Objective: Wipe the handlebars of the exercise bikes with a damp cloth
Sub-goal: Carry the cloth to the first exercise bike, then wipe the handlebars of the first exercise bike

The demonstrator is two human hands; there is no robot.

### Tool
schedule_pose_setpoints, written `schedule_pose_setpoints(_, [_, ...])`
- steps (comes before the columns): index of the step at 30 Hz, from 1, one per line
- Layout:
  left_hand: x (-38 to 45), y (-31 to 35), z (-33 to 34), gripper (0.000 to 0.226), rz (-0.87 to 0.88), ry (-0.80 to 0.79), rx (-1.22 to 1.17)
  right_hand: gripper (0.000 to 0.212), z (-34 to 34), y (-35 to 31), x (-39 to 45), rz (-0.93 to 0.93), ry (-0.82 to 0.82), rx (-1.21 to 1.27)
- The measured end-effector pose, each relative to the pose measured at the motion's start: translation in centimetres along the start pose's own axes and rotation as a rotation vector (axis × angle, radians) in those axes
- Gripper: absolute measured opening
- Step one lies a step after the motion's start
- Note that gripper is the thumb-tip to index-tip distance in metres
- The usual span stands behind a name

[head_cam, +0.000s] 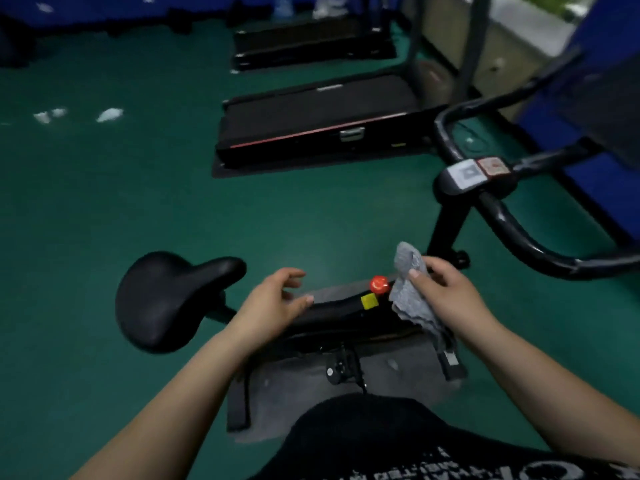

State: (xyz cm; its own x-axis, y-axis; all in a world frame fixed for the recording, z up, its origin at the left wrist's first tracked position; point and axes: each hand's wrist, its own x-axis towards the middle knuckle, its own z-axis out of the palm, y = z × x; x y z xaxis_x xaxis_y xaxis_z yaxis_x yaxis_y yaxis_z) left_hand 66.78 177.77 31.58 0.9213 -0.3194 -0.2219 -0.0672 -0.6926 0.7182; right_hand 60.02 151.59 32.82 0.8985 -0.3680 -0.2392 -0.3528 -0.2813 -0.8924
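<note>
An exercise bike stands under me, its black saddle (162,299) at the left and its black looped handlebars (512,230) at the right, around a small console (474,171). My right hand (446,292) grips a crumpled grey cloth (410,289) above the bike's frame, well below and left of the handlebars. A red knob (378,284) and a yellow sticker (369,301) sit on the frame just left of the cloth. My left hand (273,303) hovers with fingers apart over the frame, beside the saddle's nose, holding nothing.
Two black treadmills (318,123) lie on the green floor ahead, the nearer one on a dark mat. A grey mat (398,375) lies under the bike. Blue panels (595,161) line the right side. White scraps (109,115) lie on the floor at the left.
</note>
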Motion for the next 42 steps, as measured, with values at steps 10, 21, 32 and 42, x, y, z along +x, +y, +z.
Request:
schedule_pose_setpoints(10, [11.5,11.7,3.6,0.042,0.452,-0.170,0.030,0.021,-9.2,-6.8,0.5,-0.234,0.557,-0.151])
schedule_pose_setpoints(21, [19.4,19.5,9.1,0.043,0.799,-0.020,0.156,0.034,-11.0,-4.4,7.9,-0.172,0.145,-0.751])
schedule_pose_setpoints(32, [22.1,18.5,9.4,0.041,0.997,-0.042,0.084,0.027,-7.2,-4.4,9.1,-0.013,0.384,-0.871])
schedule_pose_setpoints(42, [22.3,18.7,10.5,0.043,0.987,-0.067,-0.020,0.026,-7.8,-3.3,5.0,-0.010,0.441,-1.041])
